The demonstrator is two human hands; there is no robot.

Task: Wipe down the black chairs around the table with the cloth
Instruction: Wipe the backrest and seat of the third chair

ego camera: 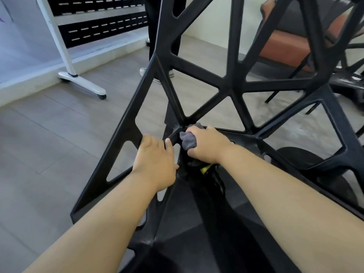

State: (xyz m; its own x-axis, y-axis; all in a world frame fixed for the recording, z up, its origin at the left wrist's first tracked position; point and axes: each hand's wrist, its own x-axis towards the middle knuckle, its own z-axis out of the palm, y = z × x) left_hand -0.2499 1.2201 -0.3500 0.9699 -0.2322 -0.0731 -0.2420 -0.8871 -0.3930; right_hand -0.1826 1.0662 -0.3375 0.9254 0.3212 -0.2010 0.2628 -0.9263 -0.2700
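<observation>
At six o'clock on chair [234, 89]: wads cloth [188, 141] in right grip [206, 145], clasps strut [124, 131] with left grip [155, 160]; could tip chair if shoved.

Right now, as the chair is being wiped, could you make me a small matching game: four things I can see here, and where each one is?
Things:
1. cloth
2. left hand
3. white wheeled stand
4. orange-brown seat

Places:
A. far left of the view
B. bunched in the right hand, at a joint of the black chair
C. top right, behind the black chair
D. holding a strut of the black chair

Pairs: 1-B, 2-D, 3-A, 4-C
</observation>
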